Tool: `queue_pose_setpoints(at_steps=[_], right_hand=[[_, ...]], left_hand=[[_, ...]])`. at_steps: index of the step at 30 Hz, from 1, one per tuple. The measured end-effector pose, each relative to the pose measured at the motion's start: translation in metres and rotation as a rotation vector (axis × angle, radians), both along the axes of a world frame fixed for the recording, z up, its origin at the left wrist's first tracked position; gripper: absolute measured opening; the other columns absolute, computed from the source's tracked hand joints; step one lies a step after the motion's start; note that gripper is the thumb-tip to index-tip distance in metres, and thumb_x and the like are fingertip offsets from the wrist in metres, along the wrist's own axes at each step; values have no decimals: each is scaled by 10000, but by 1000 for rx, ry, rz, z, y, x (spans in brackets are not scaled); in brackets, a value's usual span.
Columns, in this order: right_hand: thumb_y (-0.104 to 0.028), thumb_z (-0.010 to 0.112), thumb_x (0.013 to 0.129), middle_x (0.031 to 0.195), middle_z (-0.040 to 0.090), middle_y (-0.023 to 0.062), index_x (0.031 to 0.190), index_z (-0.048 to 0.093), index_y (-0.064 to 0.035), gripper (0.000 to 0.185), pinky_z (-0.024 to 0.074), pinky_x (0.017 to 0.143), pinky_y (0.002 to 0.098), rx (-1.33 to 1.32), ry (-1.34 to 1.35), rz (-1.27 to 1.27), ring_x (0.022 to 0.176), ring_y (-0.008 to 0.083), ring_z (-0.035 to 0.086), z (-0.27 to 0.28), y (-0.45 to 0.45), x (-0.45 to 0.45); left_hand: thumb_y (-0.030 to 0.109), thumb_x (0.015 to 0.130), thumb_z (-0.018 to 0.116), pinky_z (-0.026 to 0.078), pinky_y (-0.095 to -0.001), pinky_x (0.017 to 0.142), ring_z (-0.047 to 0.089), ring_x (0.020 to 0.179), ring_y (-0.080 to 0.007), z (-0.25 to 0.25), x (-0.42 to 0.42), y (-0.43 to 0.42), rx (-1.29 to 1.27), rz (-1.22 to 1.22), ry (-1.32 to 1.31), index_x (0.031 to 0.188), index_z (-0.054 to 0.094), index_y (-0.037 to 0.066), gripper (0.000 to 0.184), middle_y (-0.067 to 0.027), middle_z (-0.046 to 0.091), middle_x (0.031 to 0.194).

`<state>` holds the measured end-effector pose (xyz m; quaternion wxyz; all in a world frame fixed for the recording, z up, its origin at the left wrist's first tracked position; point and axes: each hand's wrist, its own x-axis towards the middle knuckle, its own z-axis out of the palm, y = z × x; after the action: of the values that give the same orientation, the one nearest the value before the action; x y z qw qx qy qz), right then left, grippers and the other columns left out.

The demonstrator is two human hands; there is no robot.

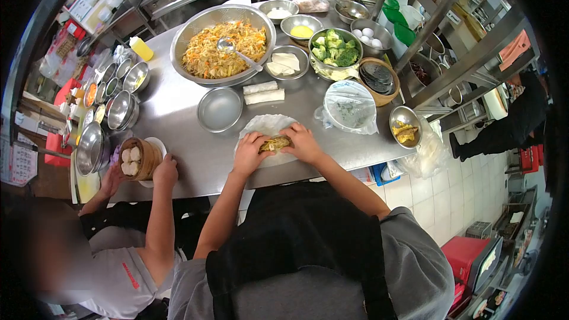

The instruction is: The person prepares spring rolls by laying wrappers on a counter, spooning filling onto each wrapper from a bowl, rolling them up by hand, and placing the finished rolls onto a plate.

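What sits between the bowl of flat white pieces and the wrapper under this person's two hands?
Two pale rolls, then a bare strip of steel table, lie between the bowl and the wrapper, in the head view.

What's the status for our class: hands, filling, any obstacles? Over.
Left hand and right hand at the filling. Filling exposed on its wrapper. Nothing blocking the hands; steel bowl close by.

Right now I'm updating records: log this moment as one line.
left hand: at filling | right hand: at filling | wrapper: under filling | white rolls: beyond wrapper
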<state>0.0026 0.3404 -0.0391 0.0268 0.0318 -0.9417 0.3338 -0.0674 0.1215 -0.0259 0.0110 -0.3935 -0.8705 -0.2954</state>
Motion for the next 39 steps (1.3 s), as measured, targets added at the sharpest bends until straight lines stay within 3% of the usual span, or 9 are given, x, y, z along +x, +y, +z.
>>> queue_pose_setpoints(at_steps=[3, 9, 15, 18, 24, 30, 36, 39], right_hand=[[-286, 859, 713, 1227, 552, 74, 1254, 628, -163, 601, 410, 976, 492, 50, -41, 8, 1246, 309, 504, 10, -2, 5], [-202, 834, 748, 1159, 564, 109, 1251, 628, -124, 549, 468, 917, 466, -79, 45, 36, 1124, 319, 582, 5, -1, 10], [-11, 786, 752, 1096, 566, 161, 1182, 638, -17, 454, 556, 807, 395, -271, 82, 20, 923, 332, 651, -6, -9, 5], [4, 778, 748, 1062, 579, 157, 1174, 639, -3, 448, 560, 792, 392, -155, 101, 3, 909, 323, 656, 0, -3, 8], [31, 722, 758, 1014, 644, 164, 1143, 667, -12, 391, 593, 778, 371, -358, 17, -52, 861, 287, 706, -20, -3, -1], [-4, 720, 766, 1034, 655, 160, 1147, 682, -17, 383, 598, 794, 367, -216, -8, -94, 873, 271, 713, -2, 3, 1], [-21, 706, 782, 1100, 648, 198, 1141, 687, -39, 361, 567, 827, 408, -311, -29, -67, 917, 330, 703, 13, 9, 4], [-27, 718, 785, 1049, 638, 159, 1182, 672, -47, 400, 587, 799, 370, -256, -16, -40, 906, 284, 693, 9, 8, 5]], left_hand=[[377, 694, 855, 472, -409, 964, 576, 1105, -291, 9, 3, -2, 19, -11, -41, 1181, 704, 127, 567, -53, 627, 1154], [381, 702, 847, 477, -415, 959, 582, 1091, -295, 3, 5, -3, 25, 7, -17, 1176, 709, 127, 556, -54, 629, 1154], [350, 699, 853, 490, -408, 944, 589, 1086, -297, 1, 2, -5, 27, 9, -41, 1193, 705, 125, 563, -65, 630, 1155], [295, 692, 868, 494, -407, 943, 593, 1083, -297, 13, 3, -10, 120, -32, -113, 1195, 705, 115, 559, -69, 638, 1130], [180, 682, 882, 479, -399, 974, 582, 1129, -313, -1, -3, -24, 115, 3, -247, 1228, 691, 93, 585, -99, 620, 1209], [164, 694, 872, 494, -413, 939, 597, 1074, -328, 8, 3, -25, 190, 23, -135, 1212, 683, 78, 558, -96, 641, 1126], [149, 734, 848, 500, -416, 887, 616, 1033, -337, 14, 4, -32, 277, 154, -129, 985, 672, 46, 323, -109, 665, 1084], [144, 763, 825, 500, -417, 869, 624, 1011, -325, 13, 6, -32, 248, 173, -65, 906, 658, 48, 239, -100, 671, 1069]])
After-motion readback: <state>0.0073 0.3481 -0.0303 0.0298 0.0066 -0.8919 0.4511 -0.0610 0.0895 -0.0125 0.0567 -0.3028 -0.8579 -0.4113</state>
